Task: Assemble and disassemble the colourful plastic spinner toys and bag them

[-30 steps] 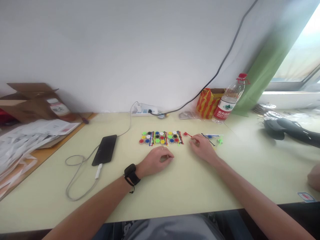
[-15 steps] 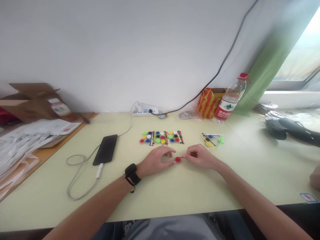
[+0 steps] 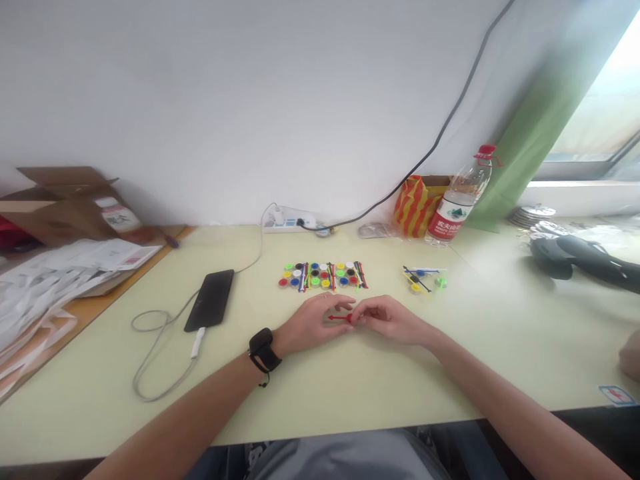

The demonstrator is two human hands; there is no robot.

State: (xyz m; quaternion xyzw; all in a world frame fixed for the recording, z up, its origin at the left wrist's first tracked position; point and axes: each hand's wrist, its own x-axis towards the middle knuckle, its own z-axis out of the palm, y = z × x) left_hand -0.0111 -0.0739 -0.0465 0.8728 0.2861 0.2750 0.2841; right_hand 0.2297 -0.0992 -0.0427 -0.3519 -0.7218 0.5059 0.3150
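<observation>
A small red spinner with a pointed arrow (image 3: 338,318) is between my two hands, its tip toward my left palm. My right hand (image 3: 387,319) pinches the round end of it, mostly hidden by the fingertips. My left hand (image 3: 314,324) rests on the table with thumb and fingers apart around the arrow, the thumb tip close to the round end; I cannot tell if it touches. Beyond my hands lie rows of coloured round pieces (image 3: 315,274) with bundles of coloured arrows (image 3: 332,275) between them. Further right sits a loose group of spinners and arrows (image 3: 419,279).
A black phone (image 3: 210,300) on a white cable lies left. A power strip (image 3: 287,220), striped bag (image 3: 414,207) and water bottle (image 3: 457,200) stand by the wall. White straps and a cardboard box (image 3: 65,200) are far left; a black tool (image 3: 575,257) lies right.
The red arrow, which stuck out to the right toward my right hand, now points left. My right hand has shifted left onto the round end. My left hand has barely moved.
</observation>
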